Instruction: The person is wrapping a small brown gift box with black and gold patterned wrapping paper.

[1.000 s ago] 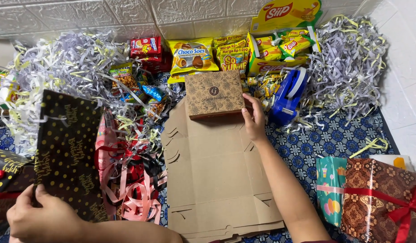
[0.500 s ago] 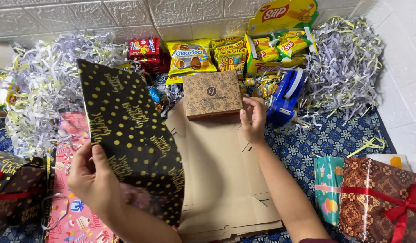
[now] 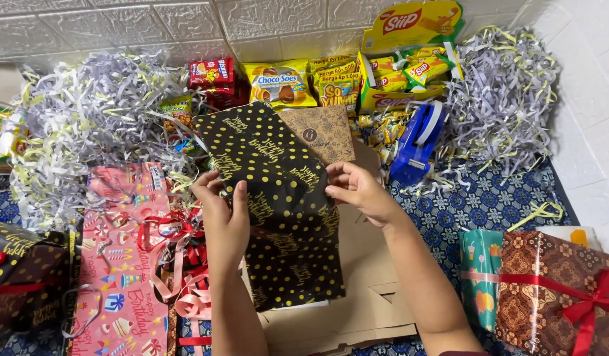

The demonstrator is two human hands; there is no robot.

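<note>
The black gold-dotted wrapping sheet, spread over the flattened cardboard and partly covering the small brown box, is pinched closed-fingered by left hand and right hand; edges should be squared, tension evenly kept.

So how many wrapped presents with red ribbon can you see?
2: a brown patterned wrapped present with red ribbon at the right, and a black gold-dotted one at the left edge. Others may be hidden.

Both hands on black dotted wrapping paper
</note>
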